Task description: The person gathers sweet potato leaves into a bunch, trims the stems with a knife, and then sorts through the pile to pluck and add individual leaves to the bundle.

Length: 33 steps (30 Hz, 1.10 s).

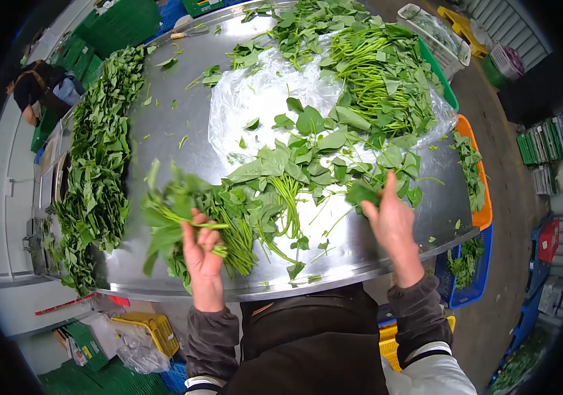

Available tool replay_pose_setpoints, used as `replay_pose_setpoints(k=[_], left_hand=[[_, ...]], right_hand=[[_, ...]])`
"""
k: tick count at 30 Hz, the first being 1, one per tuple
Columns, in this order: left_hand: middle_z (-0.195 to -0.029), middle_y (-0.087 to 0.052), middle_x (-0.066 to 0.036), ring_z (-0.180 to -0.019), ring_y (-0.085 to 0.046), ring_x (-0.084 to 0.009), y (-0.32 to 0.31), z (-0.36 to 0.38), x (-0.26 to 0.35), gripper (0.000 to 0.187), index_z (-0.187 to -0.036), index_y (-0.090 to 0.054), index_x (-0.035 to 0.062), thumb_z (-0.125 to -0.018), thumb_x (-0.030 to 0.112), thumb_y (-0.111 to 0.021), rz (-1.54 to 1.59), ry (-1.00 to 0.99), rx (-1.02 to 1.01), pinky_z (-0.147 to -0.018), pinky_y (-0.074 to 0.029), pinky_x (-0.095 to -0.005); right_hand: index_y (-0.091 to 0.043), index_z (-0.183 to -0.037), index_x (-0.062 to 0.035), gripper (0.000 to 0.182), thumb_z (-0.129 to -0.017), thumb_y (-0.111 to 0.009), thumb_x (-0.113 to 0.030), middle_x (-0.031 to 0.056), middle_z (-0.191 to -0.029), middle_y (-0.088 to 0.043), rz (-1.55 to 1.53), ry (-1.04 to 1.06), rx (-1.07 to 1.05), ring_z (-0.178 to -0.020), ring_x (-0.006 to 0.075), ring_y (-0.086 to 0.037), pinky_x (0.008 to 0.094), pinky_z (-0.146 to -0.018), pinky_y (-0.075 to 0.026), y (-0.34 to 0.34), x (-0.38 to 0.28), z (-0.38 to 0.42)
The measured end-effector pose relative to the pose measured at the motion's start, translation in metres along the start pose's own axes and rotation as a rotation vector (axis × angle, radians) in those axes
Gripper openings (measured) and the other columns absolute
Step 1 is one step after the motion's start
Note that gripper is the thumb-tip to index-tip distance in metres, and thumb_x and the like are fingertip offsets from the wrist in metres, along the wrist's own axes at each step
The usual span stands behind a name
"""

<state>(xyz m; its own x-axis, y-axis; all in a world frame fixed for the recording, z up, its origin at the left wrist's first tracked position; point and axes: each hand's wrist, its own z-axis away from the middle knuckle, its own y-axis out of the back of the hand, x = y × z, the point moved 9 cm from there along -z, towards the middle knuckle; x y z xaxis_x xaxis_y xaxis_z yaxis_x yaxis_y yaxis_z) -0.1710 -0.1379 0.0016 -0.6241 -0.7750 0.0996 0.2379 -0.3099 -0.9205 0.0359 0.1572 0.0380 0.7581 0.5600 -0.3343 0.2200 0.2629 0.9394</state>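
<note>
Fingers of left hand (201, 247) clasp greens bunch (189, 210); no writing legible.

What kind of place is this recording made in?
Probably a produce packing or vegetable-processing area. A large steel table carries heaps of leafy greens, stacked plastic crates stand around it, and the left hand holds a bunch of stems.

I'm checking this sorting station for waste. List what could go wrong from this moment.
1. The left hand grips a bunch of greens at the metal table's near edge; loose stems could slip to the floor.
2. The right hand pinches one leaf by the fingers; it may tear.
3. The leaf pile overhangs the table's side and might spill.
</note>
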Motion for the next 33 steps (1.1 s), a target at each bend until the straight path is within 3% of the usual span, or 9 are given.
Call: replay_pose_setpoints(k=[4, 9, 14, 17, 19, 22, 26, 29, 33], left_hand=[[-0.086, -0.059, -0.006, -0.058, -0.043, -0.0074, 0.064, -0.015, -0.021, 0.018, -0.089, -0.057, 0.0073, -0.085, 0.025, -0.057, -0.221, 0.135, 0.101, -0.042, -0.033, -0.0186], [-0.082, -0.060, -0.001, -0.105, -0.050, -0.0226, 0.025, -0.006, -0.010, 0.021, -0.076, -0.056, 0.0144, -0.086, 0.033, -0.054, -0.328, 0.079, 0.085, -0.088, -0.042, -0.0452], [-0.056, -0.036, 0.005, -0.045, -0.030, -0.0039, -0.002, 0.005, -0.024, 0.020, -0.085, -0.052, 0.0061, -0.087, 0.026, -0.054, -0.105, 0.161, -0.064, -0.043, -0.033, -0.0189], [-0.056, -0.036, 0.005, -0.045, -0.031, -0.0052, 0.013, 0.010, -0.065, 0.014, -0.079, -0.050, 0.0071, -0.084, 0.016, -0.058, -0.237, 0.233, 0.068, -0.042, -0.029, -0.0198], [-0.056, -0.036, 0.004, -0.045, -0.031, -0.0057, 0.020, 0.016, -0.082, 0.013, -0.077, -0.049, 0.0082, -0.084, 0.014, -0.059, -0.347, 0.221, 0.113, -0.043, -0.030, -0.0209], [-0.058, -0.038, 0.003, -0.047, -0.033, -0.0068, 0.012, 0.022, -0.085, 0.016, -0.075, -0.045, 0.0102, -0.082, 0.008, -0.060, -0.549, 0.060, 0.185, -0.045, -0.031, -0.0225], [-0.075, -0.054, -0.007, -0.052, -0.042, -0.0085, -0.001, 0.033, -0.092, 0.018, -0.079, -0.044, 0.0083, -0.079, 0.000, -0.060, -0.701, -0.064, 0.225, -0.047, -0.036, -0.0224], [-0.078, -0.056, -0.010, -0.057, -0.052, -0.0129, -0.008, 0.027, -0.103, 0.023, -0.081, -0.044, 0.0053, -0.074, -0.006, -0.063, -0.830, -0.186, 0.102, -0.049, -0.041, -0.0225], [-0.072, -0.058, -0.009, -0.059, -0.052, -0.0118, -0.003, 0.025, -0.098, 0.024, -0.082, -0.044, 0.0061, -0.074, -0.006, -0.064, -0.877, -0.173, 0.115, -0.051, -0.042, -0.0209]], right_hand=[[-0.063, -0.095, -0.0030, 0.037, -0.074, -0.065, -0.033, 0.0138, -0.076, -0.063, -0.330, 0.220, -0.227, -0.070, 0.0312, -0.060, 0.0383, -0.063, -0.047, -0.072, -0.064, 0.030], [-0.062, -0.092, -0.0026, 0.026, -0.077, -0.063, -0.024, 0.0093, -0.069, -0.064, -0.558, 0.252, -0.322, -0.060, 0.0222, -0.061, 0.0317, -0.057, -0.047, -0.124, -0.083, 0.035], [-0.060, -0.088, 0.0014, 0.016, -0.079, -0.062, -0.012, 0.0034, -0.065, -0.061, -1.183, 0.043, -0.557, -0.047, 0.0051, -0.054, 0.0218, -0.043, -0.041, -0.096, -0.083, 0.041], [-0.060, -0.088, 0.0018, 0.012, -0.078, -0.061, -0.006, 0.0015, -0.065, -0.060, -1.029, 0.072, -0.522, -0.050, 0.0042, -0.051, 0.0194, -0.044, -0.039, -0.093, -0.080, 0.041], [-0.064, -0.087, -0.0037, 0.013, -0.076, -0.062, -0.009, 0.0039, -0.074, -0.064, -0.591, 0.307, 0.011, -0.047, 0.0114, -0.056, 0.0229, -0.046, -0.043, -0.043, -0.082, 0.039], [-0.065, -0.085, -0.0058, 0.012, -0.073, -0.062, -0.007, 0.0050, -0.081, -0.064, -0.550, 0.326, 0.156, -0.049, 0.0146, -0.057, 0.0239, -0.047, -0.044, -0.027, -0.072, 0.037], [-0.064, -0.086, -0.0004, 0.015, -0.071, -0.065, -0.001, 0.0090, -0.087, -0.063, -0.917, 0.254, 0.087, -0.051, 0.0116, -0.057, 0.0213, -0.048, -0.045, -0.011, -0.076, 0.042], [-0.062, -0.088, -0.0014, 0.018, -0.070, -0.066, 0.000, 0.0079, -0.089, -0.063, -0.718, 0.618, 0.151, -0.053, 0.0103, -0.057, 0.0211, -0.048, -0.045, -0.007, -0.108, 0.068], [-0.060, -0.092, -0.0012, 0.021, -0.076, -0.065, -0.014, 0.0053, -0.087, -0.063, -0.991, 0.439, -0.119, -0.050, 0.0114, -0.055, 0.0231, -0.047, -0.045, -0.026, -0.101, 0.065]])
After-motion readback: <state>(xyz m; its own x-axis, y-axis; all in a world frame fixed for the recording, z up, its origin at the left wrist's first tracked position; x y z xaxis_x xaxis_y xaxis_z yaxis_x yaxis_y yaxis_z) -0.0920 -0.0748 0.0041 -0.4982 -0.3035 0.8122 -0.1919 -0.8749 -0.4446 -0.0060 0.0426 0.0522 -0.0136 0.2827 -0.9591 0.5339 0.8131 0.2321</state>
